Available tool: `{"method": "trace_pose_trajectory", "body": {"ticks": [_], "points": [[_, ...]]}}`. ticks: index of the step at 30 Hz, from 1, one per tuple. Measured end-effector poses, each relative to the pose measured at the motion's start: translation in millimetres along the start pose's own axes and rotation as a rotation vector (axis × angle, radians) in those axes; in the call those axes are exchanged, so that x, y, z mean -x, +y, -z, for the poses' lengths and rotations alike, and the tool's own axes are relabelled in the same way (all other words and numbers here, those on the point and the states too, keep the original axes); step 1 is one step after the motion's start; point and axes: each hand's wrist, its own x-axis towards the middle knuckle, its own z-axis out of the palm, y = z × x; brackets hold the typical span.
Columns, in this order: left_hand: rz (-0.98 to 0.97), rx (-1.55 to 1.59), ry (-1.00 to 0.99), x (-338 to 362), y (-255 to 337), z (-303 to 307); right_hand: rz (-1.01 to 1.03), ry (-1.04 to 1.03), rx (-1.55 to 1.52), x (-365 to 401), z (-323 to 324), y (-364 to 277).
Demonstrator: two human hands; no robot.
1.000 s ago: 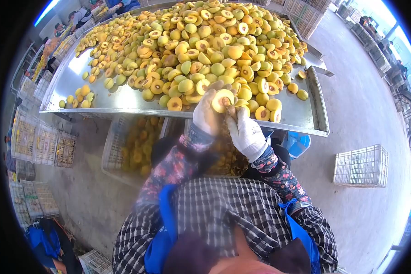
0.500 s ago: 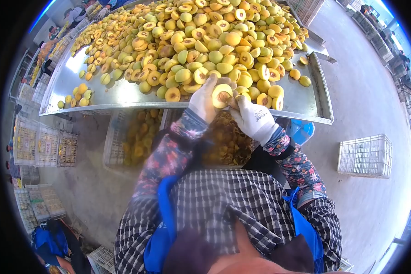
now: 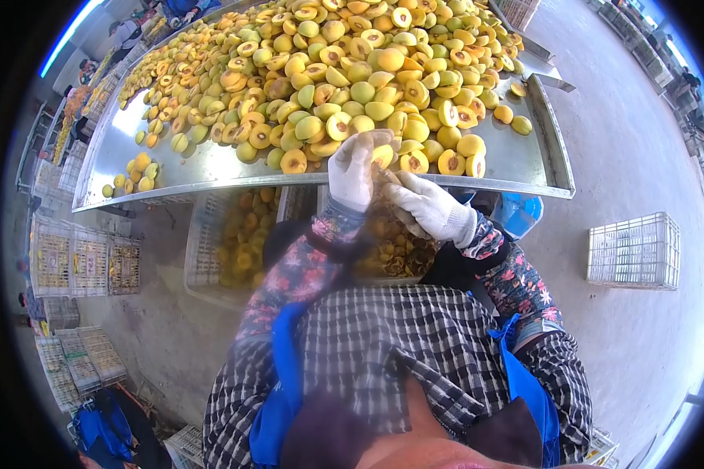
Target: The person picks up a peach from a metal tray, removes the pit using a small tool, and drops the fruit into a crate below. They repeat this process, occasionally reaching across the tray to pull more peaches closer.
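Observation:
My left hand (image 3: 352, 170), in a white glove, is closed around a halved yellow peach (image 3: 382, 156) just over the front edge of the metal table (image 3: 289, 180). Below and to the right of it, my gloved right hand (image 3: 434, 207) has its fingers bent together. A small brownish thing (image 3: 385, 179) shows at those fingertips, close under the peach half; blur hides its kind. Beyond both hands rises a large pile of peach halves (image 3: 360, 92), many with brown centres facing up.
Under the table edge stand a crate of peach halves (image 3: 246, 242) and a container of brownish scraps (image 3: 399, 254). A blue bucket (image 3: 519, 214) is by the right table corner. One white crate (image 3: 633, 250) sits on the floor at right; stacked crates (image 3: 82, 254) stand at left.
My right hand has moved down and its palm has turned lower. The peach half's cut face, earlier toward me, is now mostly hidden by my left fingers. The view has shifted slightly.

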Motion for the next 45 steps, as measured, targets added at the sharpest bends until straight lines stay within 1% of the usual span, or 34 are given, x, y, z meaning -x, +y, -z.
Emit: {"method": "trace_pose_trajectory", "body": {"ticks": [3, 6, 8, 9, 10, 11, 13, 14, 16, 17, 19, 20, 23, 24, 25, 26, 27, 28, 29, 30, 31, 32, 33, 35, 36, 37, 38, 39, 40, 41, 42, 43, 44, 45], "points": [[0.117, -0.117, -0.109, -11, 2, 8, 0.188, 0.126, 0.301, -2, -3, 12], [0.216, -0.215, -0.121, -17, 6, 5, 0.3, 0.226, 0.542, -3, -5, 28], [0.327, -0.195, -0.263, -26, 9, 11, 0.198, 0.1, 0.24, -4, -1, 25], [0.386, -0.184, -0.327, -27, 8, 15, 0.155, 0.024, 0.027, 1, -3, 21], [0.36, -0.176, -0.406, -27, 8, 18, 0.098, -0.042, -0.196, 5, -6, 17], [0.372, -0.116, -0.375, -24, 7, 18, 0.03, -0.094, -0.404, 9, -8, 13], [0.394, 0.008, -0.326, -16, 11, 9, -0.122, -0.27, -0.795, 13, -3, 12], [0.382, 0.03, -0.25, -12, 11, 3, -0.119, -0.27, -0.878, 17, -8, 15], [0.356, 0.069, -0.09, -5, 11, -5, -0.097, -0.344, -1.027, 18, -10, 15], [0.389, 0.184, -0.042, -5, 9, -6, -0.087, -0.384, -1.103, 18, -12, 15], [0.456, 0.416, 0.056, -4, 1, -3, -0.037, -0.414, -1.051, 24, -15, 13], [0.202, 0.126, -0.03, 4, -4, 4, -0.012, -0.429, -1.025, 28, -16, 14], [0.245, 0.048, -0.032, 3, 8, 34, -0.055, -0.231, -0.659, 37, -8, 23], [0.233, 0.101, 0.031, 6, 13, 47, 0.053, -0.21, -0.331, 35, -6, 42], [0.112, -0.179, 0.107, 7, 12, 74, 0.154, -0.157, 0.052, 34, -3, 61], [0.064, -0.405, 0.104, 14, 39, 85, 0.234, -0.082, 0.384, 32, -1, 79], [-0.025, -0.591, 0.15, 22, 52, 105, 0.339, 0.007, 0.622, 36, -6, 102], [0.133, -0.772, 0.267, 24, 71, 115, 0.355, -0.02, 0.565, 37, -7, 115], [0.118, -1.046, 0.263, 22, 64, 164, 0.392, -0.003, 0.555, 39, -11, 111], [0.009, -1.39, 0.283, 22, 74, 165, 0.307, -0.039, 0.605, 39, -13, 101], [-0.026, -1.519, 0.261, 19, 78, 161, 0.22, -0.075, 0.659, 38, -15, 93], [-0.066, -1.648, 0.245, 16, 83, 156, 0.265, -0.039, 0.675, 35, -17, 94], [-0.025, -1.568, 0.188, 8, 87, 140, 0.31, -0.002, 0.69, 33, -19, 98], [-0.262, -1.52, 0.013, -19, 63, 130, 0.372, 0.047, 0.669, 24, -23, 111], [-0.382, -1.576, -0.056, -33, 50, 120, 0.395, 0.071, 0.651, 21, -24, 114], [-0.392, -1.552, -0.109, -42, 42, 99, 0.413, 0.096, 0.632, 20, -25, 116], [-0.183, -1.478, -0.192, -48, 42, 70, 0.333, 0.095, 0.637, 22, -25, 111], [-0.163, -1.523, -0.289, -58, 26, 60, 0.392, 0.101, 0.693, 22, -25, 113], [-0.202, -1.63, -0.428, -62, 18, 46, 0.45, 0.106, 0.75, 20, -24, 119], [-0.096, -1.699, -0.537, -64, 10, 32, 0.505, 0.108, 0.808, 20, -23, 124], [-0.101, -1.799, -0.607, -67, -6, 30, 0.373, 0.101, 0.729, 21, -24, 123], [-0.107, -1.9, -0.678, -71, -20, 29, 0.291, 0.019, 0.677, 29, -20, 97], [-0.042, -1.941, -0.64, -79, -33, 29, 0.351, 0.066, 0.638, 29, -19, 103], [-0.039, -1.86, -0.591, -77, -31, 27, 0.411, 0.11, 0.598, 29, -18, 109]]}}
